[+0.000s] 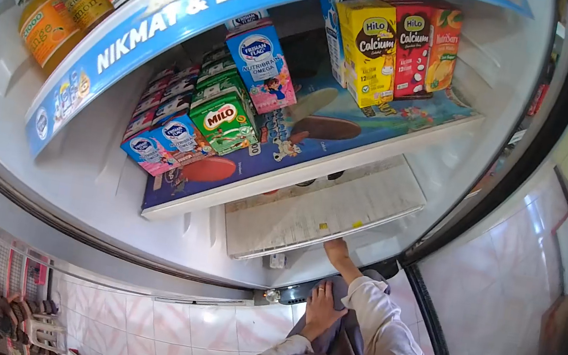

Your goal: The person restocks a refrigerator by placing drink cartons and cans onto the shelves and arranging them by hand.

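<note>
Wire shelf [315,212], the lowest rack in the open fridge, is what the right hand [338,250] reaches for: the fingers go up under its front edge and are hidden there, so I cannot tell how far they are closed or whether they grip it. That rack looks bare, and it sits just below the blue printed shelf [348,139]. The left hand [320,309] lies flat and open on grey cloth [339,347] at the person's lap, holding nothing. By the look of it, the step in hand is work at the bottom rack, and a next move there would call for a firm hold on its front edge.

On the blue printed shelf stand Milo cartons [223,120], a Frisian Flag carton [263,64] and HiLo cartons [369,51]. Above, orange bottles [46,24] lie behind the curved blue banner [175,22]. The fridge door [503,284] stands open at right.
</note>
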Motion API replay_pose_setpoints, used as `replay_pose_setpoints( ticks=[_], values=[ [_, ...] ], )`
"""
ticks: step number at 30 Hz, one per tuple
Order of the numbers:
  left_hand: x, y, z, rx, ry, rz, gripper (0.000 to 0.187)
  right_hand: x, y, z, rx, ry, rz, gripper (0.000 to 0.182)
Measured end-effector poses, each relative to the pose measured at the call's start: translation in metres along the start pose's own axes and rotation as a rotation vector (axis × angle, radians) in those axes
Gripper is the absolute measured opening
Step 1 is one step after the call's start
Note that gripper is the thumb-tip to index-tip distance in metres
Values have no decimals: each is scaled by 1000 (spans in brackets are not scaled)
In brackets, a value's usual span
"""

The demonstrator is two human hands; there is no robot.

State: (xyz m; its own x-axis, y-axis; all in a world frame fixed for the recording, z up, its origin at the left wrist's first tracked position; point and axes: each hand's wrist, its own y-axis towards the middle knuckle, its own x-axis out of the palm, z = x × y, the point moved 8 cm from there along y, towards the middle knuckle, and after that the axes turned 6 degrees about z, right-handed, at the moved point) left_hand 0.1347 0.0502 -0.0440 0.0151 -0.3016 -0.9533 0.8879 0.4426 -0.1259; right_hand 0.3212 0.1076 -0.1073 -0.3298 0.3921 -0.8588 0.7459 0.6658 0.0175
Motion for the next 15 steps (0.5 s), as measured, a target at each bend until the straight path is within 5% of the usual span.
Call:
replay_pose_setpoints(
  ticks=[2,7,13,15],
  values=[
    [-3,4,2,-26,-19,23,97,16,-12,8,-83,-141,-28,42],
    [-7,8,-8,-104,-65,88,88,-53,-63,8,-94,-36,430,52],
    [-3,4,-9,-14,-169,154,74,-207,-151,-26,-39,298,181,45],
    [-3,3,-5,78,-237,192,62,-267,-170,-47,-82,285,257,42]
  ],
)
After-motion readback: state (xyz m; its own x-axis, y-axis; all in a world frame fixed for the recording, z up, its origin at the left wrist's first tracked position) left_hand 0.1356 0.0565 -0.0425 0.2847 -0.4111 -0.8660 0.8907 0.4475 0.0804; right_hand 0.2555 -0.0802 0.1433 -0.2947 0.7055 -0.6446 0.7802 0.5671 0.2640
